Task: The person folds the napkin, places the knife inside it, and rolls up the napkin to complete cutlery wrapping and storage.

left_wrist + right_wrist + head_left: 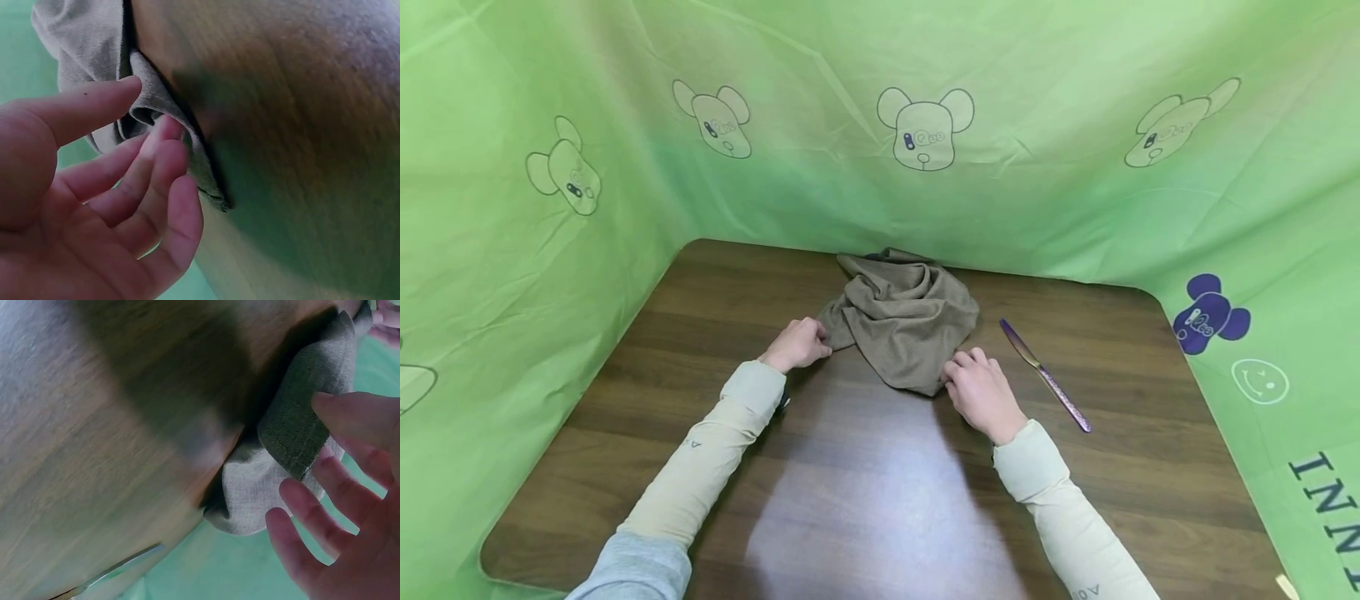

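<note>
A crumpled grey-brown cloth (913, 321) lies near the back edge of the wooden table. At its left corner my left hand (797, 344) pinches the edge; in the left wrist view the curled fingers (169, 156) meet the fabric (94, 50), with the thumb over it. My right hand (985, 392) holds the front right corner. Seen from the right wrist, the thumb lies over a folded-up flap of the cloth (294, 425) and the index fingertip sits at its underside. Folds hide what is beneath the cloth.
A table knife (1045, 375) with a purple, glittery handle lies right of the cloth, close to my right hand. Green printed fabric (820, 183) hangs as walls around the table's back and sides. The tabletop (865, 492) has rounded corners and a bright glare in front.
</note>
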The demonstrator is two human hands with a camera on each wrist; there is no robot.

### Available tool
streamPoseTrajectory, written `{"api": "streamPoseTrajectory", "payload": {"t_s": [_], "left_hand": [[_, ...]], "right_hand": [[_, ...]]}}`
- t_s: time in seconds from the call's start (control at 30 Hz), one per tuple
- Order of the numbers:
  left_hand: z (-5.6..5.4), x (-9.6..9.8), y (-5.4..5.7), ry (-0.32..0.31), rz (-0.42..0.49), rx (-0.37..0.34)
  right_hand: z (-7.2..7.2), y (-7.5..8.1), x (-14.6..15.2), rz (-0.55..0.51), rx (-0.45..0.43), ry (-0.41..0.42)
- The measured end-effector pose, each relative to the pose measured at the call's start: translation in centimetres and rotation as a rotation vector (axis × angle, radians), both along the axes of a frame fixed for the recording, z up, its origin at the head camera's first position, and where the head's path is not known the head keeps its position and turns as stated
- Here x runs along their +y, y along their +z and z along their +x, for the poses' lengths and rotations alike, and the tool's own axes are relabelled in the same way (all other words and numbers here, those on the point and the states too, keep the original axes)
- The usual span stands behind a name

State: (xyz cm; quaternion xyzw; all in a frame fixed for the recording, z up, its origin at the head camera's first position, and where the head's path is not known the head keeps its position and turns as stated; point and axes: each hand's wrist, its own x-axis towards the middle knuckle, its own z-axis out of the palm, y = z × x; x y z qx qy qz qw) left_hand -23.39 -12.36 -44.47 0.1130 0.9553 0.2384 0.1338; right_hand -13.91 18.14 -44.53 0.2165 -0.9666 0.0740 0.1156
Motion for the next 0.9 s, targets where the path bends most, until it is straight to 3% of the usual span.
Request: {"api": "streamPoseTrajectory", "payload": {"t_s": [0.23, 0.5, 0.7, 0.8, 0.9], "left_hand": [[0.1, -0.3, -0.3, -0.048, -0.043, 0.077], [0.2, -1.6, -0.1, 0.002, -0.114, 0.206], [0.6, -3.7, 0.5, 0.025, -0.191, 0.332], [0.9, -4.7, 1.1, 0.037, -0.231, 0.339], [1.3, -5.2, 1.7, 0.031, -0.264, 0.303]], "right_hand": [[0.0, 0.2, 0.6, -0.022, 0.019, -0.048], [0.0, 0.7, 2.2, -0.036, 0.068, -0.110], [0.2, 1.1, 3.7, -0.065, 0.150, -0.276], [0.4, 1.4, 4.3, -0.091, 0.158, -0.370], [0.5, 1.7, 4.5, -0.088, 0.080, -0.415]]}}
